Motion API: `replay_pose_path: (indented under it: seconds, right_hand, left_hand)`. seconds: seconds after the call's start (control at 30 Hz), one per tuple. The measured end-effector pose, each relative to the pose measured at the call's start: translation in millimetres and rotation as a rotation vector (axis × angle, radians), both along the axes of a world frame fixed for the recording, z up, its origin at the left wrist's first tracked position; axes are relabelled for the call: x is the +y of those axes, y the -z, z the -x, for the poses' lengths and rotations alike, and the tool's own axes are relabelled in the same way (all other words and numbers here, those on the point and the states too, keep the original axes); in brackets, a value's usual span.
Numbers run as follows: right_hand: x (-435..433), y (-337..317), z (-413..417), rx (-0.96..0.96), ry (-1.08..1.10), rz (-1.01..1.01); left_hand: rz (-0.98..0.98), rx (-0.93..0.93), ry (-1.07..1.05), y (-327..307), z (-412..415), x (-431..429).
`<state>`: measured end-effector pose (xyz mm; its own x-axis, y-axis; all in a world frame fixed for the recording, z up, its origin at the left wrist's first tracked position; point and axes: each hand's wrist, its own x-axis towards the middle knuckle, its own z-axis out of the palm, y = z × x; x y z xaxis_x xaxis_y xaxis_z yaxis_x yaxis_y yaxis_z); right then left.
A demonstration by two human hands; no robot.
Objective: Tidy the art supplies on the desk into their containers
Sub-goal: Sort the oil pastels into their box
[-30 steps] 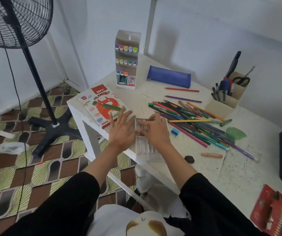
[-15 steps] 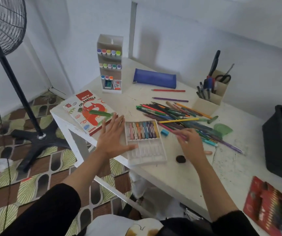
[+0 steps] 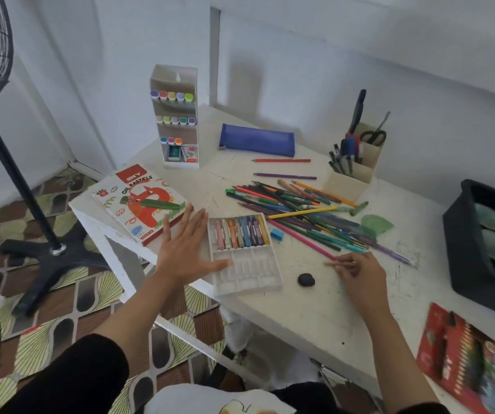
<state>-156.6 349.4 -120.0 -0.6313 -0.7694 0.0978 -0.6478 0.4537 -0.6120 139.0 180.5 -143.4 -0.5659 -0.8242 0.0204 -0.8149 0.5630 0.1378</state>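
Currently, left hand (image 3: 187,253) lies spread flat, thumb at the pastel tray's (image 3: 249,271) left edge, centre frame on the surface (image 3: 315,312); right hand (image 3: 359,271) pinches 1 peach pastel stick (image 3: 333,263) right of it.

Black sleeves (image 3: 70,375) pushed up the forearms, white top (image 3: 210,398) — printed patch at chest

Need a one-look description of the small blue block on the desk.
Start at the white desk, then the white pastel tray near its front edge. Right of the tray, beside the pencil pile, lies the blue block: short, squat and light blue, where its neighbours are long thin sticks.
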Motion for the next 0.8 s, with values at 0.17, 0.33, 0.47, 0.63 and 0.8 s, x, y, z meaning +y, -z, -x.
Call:
replay_pose_path:
  seconds: [0.17, 0.33, 0.47, 0.63, 0.8]
  right_hand:
    - [1.7, 0.2, -2.3, 0.017, 0.026, 0.02]
    - [-11.4, -17.8, -22.4, -0.003, -0.024, 0.146]
    - [-31.2, -35.5, -56.2, -0.272, -0.066, 0.213]
    - [-71.6, -52.9, -99.9, -0.556, -0.223, 0.142]
    - [-120.7, -64.0, -140.5, -0.581, -0.405, 0.023]
  left_hand:
    - [0.002, 0.046, 0.0, 0.1, -0.9, 1.4]
    - [0.015, 0.043, -0.005, -0.8, -0.9, 2.0]
    - [0.014, 0.037, -0.008, -1.4, -0.6, 2.4]
    - [0.009, -0.005, -0.027, -4.3, -0.1, 3.1]
    - [0.003, -0.015, -0.041, -5.6, 0.9, 3.2]
